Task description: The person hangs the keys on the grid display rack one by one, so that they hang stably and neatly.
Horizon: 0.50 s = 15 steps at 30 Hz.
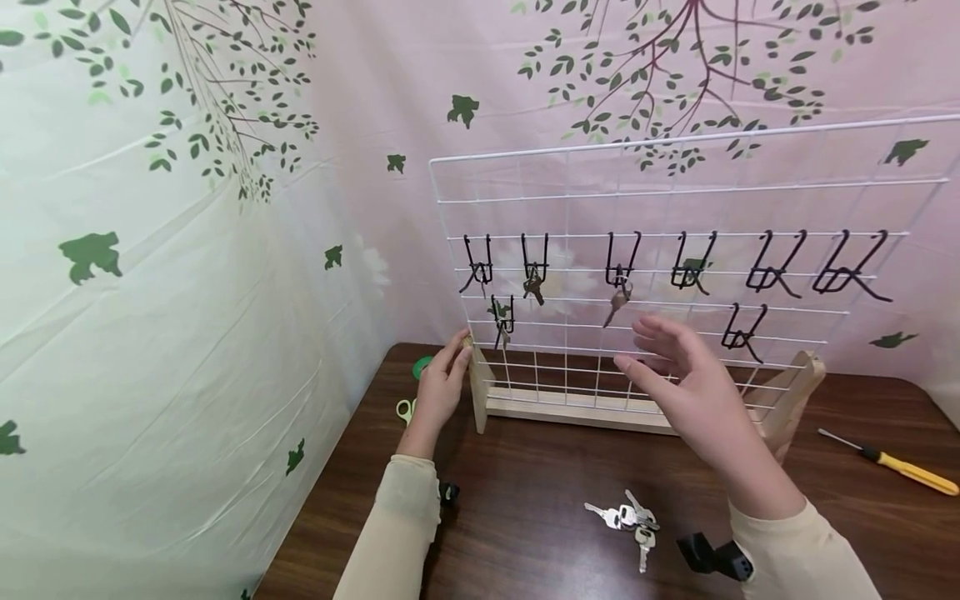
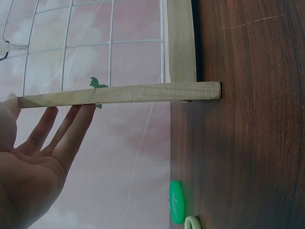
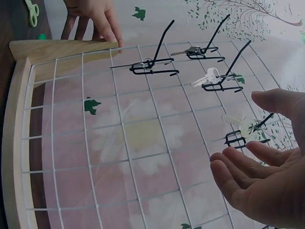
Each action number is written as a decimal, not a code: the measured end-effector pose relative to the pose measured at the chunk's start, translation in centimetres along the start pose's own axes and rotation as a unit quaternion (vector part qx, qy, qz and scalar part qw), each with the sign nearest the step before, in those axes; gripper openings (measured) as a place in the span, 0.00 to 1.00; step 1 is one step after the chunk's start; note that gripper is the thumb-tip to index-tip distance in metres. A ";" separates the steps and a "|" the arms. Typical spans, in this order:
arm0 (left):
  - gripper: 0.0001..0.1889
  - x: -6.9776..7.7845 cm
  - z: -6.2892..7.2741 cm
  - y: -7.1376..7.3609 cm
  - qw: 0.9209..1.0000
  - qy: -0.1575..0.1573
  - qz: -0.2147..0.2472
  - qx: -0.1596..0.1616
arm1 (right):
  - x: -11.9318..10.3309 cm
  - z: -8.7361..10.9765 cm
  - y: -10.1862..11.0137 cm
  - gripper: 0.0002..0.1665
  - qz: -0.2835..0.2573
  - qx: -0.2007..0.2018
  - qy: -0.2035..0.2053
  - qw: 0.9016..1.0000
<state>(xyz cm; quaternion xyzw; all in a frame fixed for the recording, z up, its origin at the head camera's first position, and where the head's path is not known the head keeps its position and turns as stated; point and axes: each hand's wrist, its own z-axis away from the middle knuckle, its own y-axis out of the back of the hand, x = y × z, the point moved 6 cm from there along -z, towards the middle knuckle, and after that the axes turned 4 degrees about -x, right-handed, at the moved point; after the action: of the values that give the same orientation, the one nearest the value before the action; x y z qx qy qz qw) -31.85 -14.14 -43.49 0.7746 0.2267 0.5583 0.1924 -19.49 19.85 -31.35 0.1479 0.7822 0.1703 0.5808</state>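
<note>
- On the near part of the dark wooden table (image 1: 510, 546), right of the middle, a cluster of loose silver keys (image 1: 627, 517) lies flat, some overlapping.
- The right hand (image 1: 686, 371) is raised in front of the wire grid, its grip released: fingers loosely spread, thumb apart, nothing held.
- At the right, a yellow-handled screwdriver (image 1: 892, 462) lies on the table, its metal tip pointing left and away.
- The left hand (image 1: 442, 383) grasps the top of the left wooden upright (image 2: 143, 92), thumb on one side and fingers on the other.
- Left of that upright, on the table, are light green scissors (image 2: 192, 218) and, just farther, a green disc (image 2: 177, 202).
- The white wire grid (image 1: 690, 140) stands leaning slightly, its wooden base bar (image 1: 585, 412) running between the two uprights.
- Black hooks (image 1: 765, 279) hang on the grid in an upper row and a lower one. Keys hang from the three leftmost upper hooks and the left lower one; the third upper hook's hanging key (image 1: 618, 302) is just beside the right hand.
- Farthest back hangs a pale, leaf-printed cloth (image 1: 450, 50).
</note>
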 end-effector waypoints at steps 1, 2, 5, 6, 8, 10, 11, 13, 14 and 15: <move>0.25 0.0 0.0 -0.1 1.000 0.000 0.000 -0.001 | 0.1 0.2 0.0 0.39 -0.006 0.005 0.002 1.000; 0.26 0.0 -0.1 -0.1 1.000 -0.002 0.000 -0.002 | 0.3 0.4 0.0 0.39 -0.009 0.009 0.003 1.000; 0.26 0.2 -0.2 -0.2 1.000 -0.002 0.000 -0.004 | 1.0 1.1 0.0 0.39 -0.018 0.022 0.001 1.000; 0.26 0.2 -0.3 -0.2 1.000 -0.002 0.000 -0.005 | 1.2 1.3 -0.1 0.39 -0.021 0.026 -0.001 0.999; 0.26 0.3 -0.4 -0.2 1.000 -0.002 0.001 -0.006 | 2.0 1.9 -0.2 0.38 -0.022 0.033 -0.001 0.999; 0.26 0.3 -0.4 -0.1 1.000 -0.001 0.003 -0.009 | 2.9 2.6 -0.5 0.35 -0.028 0.039 0.003 0.999; 0.26 0.2 -0.4 -0.1 1.000 -0.001 0.005 -0.010 | 3.5 3.0 -0.7 0.34 -0.033 0.040 0.004 0.999; 0.26 0.2 -0.3 0.0 1.000 0.001 0.009 -0.012 | 4.7 3.7 -1.3 0.33 -0.042 0.038 0.003 0.998; 0.26 0.1 -0.2 0.0 1.000 0.002 0.012 -0.013 | 5.5 4.1 -1.6 0.32 -0.043 0.035 -0.002 0.998; 0.26 0.1 -0.1 0.0 1.000 0.003 0.014 -0.013 | 6.2 4.5 -2.0 0.31 -0.042 0.031 -0.012 0.999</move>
<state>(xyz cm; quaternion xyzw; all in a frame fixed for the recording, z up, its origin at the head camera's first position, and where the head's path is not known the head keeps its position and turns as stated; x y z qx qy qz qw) -31.98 -14.09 -43.41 0.7734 0.2093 0.5660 0.1944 -17.02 21.17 -38.71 0.1347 0.7855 0.1199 0.5920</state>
